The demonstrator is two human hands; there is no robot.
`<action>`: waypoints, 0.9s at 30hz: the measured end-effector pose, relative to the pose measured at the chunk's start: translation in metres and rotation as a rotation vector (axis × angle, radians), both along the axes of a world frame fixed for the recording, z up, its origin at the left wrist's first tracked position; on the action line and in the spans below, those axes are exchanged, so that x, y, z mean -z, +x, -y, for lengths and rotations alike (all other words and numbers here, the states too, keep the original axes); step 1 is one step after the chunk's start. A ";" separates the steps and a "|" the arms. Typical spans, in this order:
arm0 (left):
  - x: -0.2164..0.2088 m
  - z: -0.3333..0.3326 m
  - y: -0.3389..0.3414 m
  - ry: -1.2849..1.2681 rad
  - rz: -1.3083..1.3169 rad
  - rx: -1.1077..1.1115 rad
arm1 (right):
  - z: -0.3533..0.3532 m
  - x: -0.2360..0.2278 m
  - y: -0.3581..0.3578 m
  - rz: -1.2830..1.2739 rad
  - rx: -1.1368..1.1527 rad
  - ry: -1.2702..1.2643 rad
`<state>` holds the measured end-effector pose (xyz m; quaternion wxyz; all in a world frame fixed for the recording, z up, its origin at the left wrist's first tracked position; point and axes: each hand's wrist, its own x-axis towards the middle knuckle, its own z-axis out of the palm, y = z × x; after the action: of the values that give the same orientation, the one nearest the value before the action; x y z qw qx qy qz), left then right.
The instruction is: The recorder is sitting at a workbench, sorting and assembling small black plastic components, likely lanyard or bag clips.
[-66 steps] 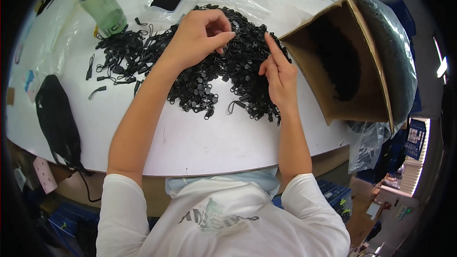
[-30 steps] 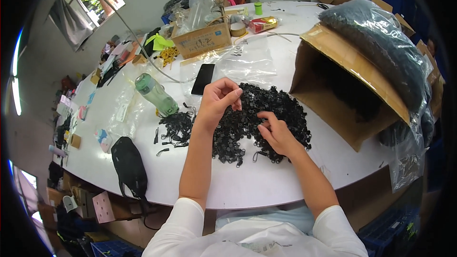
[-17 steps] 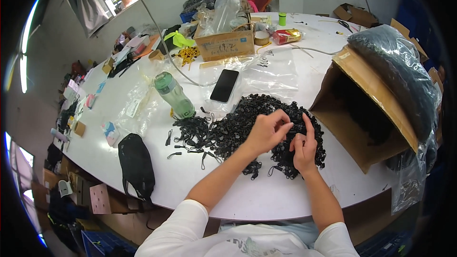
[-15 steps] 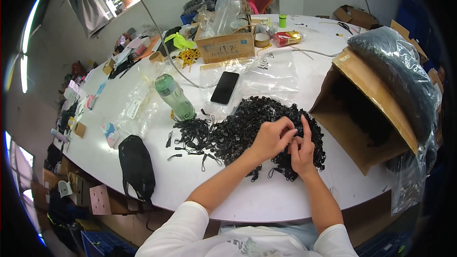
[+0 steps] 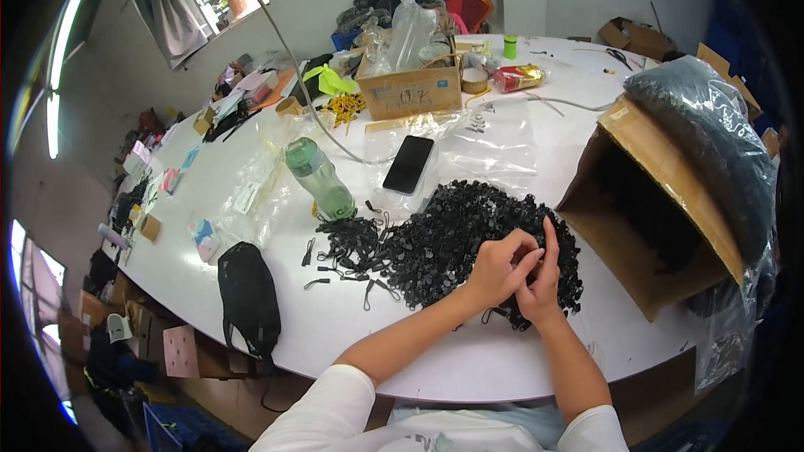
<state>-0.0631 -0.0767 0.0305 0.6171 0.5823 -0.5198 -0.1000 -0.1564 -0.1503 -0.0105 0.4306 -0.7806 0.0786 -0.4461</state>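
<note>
Right of centre, the left hand (image 5: 501, 272), fingers curled, overlaps the right hand (image 5: 540, 291), forefinger straight, any grip hidden, over the black heap (image 5: 448, 238) seemingly remaining, a smaller looped batch (image 5: 347, 243), perhaps finished, lying left of centre.

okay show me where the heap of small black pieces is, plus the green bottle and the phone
Heap of small black pieces (image 5: 455, 230), head view, on its middle.
Green bottle (image 5: 324, 184), head view, on its body.
Phone (image 5: 409, 164), head view, on its dark screen.
</note>
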 end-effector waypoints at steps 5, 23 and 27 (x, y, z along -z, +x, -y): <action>0.001 -0.002 0.010 0.038 -0.091 0.091 | 0.000 -0.001 -0.004 -0.067 0.004 0.051; 0.016 0.001 0.019 -0.040 0.489 0.182 | 0.001 -0.009 -0.001 -0.162 -0.184 0.320; 0.021 0.003 0.016 -0.146 0.629 0.137 | 0.009 0.005 0.000 -0.319 -0.277 0.370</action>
<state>-0.0476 -0.0794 0.0098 0.4585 0.5026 -0.7284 0.0811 -0.1568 -0.1592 -0.0158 0.6047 -0.7525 0.1181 -0.2326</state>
